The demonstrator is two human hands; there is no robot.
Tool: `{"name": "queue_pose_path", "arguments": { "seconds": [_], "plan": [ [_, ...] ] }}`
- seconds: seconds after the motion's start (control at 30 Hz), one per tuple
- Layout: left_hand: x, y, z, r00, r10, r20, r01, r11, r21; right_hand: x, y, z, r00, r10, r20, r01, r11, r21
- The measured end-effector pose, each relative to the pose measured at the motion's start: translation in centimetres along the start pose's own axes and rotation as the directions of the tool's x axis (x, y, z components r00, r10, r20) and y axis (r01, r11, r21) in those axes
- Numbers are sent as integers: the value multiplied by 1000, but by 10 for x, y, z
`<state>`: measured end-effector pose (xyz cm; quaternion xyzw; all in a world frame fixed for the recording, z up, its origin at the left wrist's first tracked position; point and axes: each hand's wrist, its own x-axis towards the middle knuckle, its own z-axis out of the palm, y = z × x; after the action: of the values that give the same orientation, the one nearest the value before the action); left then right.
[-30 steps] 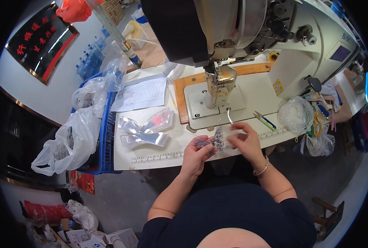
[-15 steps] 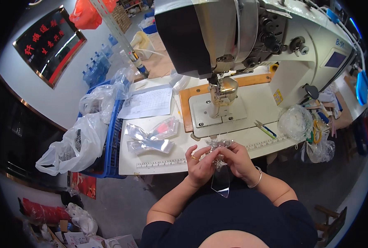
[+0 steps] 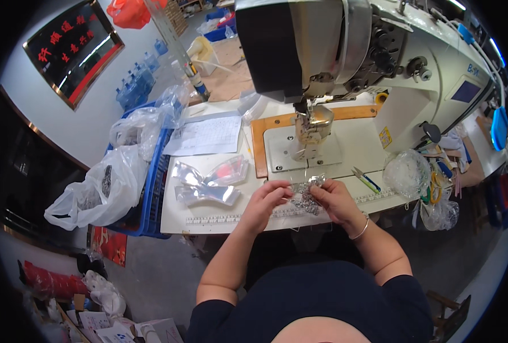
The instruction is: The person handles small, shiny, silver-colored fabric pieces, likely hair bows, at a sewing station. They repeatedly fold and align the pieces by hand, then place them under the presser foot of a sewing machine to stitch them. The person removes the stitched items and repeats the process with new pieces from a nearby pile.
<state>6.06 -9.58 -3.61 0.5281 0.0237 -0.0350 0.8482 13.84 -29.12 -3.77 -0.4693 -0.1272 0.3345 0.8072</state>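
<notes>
Both hands meet at the table's near edge: the left hand (image 3: 268, 197) and right hand (image 3: 335, 200) pinch a small glittery silver piece (image 3: 306, 194) between their fingertips. Left of them lie clear shiny packets (image 3: 208, 182), then a white printed sheet (image 3: 205, 136). Beyond, a yellow square label (image 3: 386, 137) sits on the sewing machine (image 3: 345, 51). Farthest left hangs a black, red-lettered sign (image 3: 74, 48).

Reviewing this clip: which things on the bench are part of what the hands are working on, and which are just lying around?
In hand: left hand and right hand both pinch the small silvery sparkly piece.

Lying about: clear plastic packets, paper sheet, snips, white plastic bags, blue crate, sewing machine.
</notes>
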Motion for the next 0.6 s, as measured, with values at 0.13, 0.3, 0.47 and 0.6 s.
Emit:
{"name": "queue_pose_path", "arguments": {
  "seconds": [0.13,0.3,0.47,0.6],
  "plan": [
    [4,0,7,983,-142,116,156,981,-118,9,-9,1,997,63,36,-58,988,-143],
    [3,3,10,970,-221,103,241,935,-259,13,-16,-4,992,97,85,-58,921,-385],
    [-17,-11,-3,986,-144,87,151,984,-92,5,-32,20,951,146,272,134,601,-788],
    [-36,-41,2,985,61,-163,-99,967,-236,22,-49,46,894,194,404,282,457,-843]
  ]
}}
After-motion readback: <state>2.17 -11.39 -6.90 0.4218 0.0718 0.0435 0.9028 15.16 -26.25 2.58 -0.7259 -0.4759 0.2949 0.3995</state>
